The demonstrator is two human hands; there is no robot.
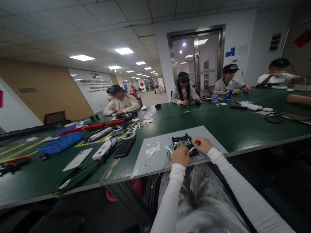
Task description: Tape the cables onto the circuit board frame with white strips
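A small black device point(182, 141) with a circuit board showing lies open on a grey mat point(145, 158) at the near edge of the green table point(223, 126). My left hand point(180, 156) is closed against the device's near side, fingers curled; what it grips is hidden. My right hand point(202, 144) pinches something small and white at the device's right edge. A thin cable runs from the device off the table edge. White strips point(153, 149) lie on the mat to the left.
Left of the mat lie a dark phone point(124, 147), a white device point(103, 149), a white slab point(78, 159), blue trays point(60, 143) and cables. Several seated people work around the table; water bottles point(215, 94) stand far right. Glass doors are behind.
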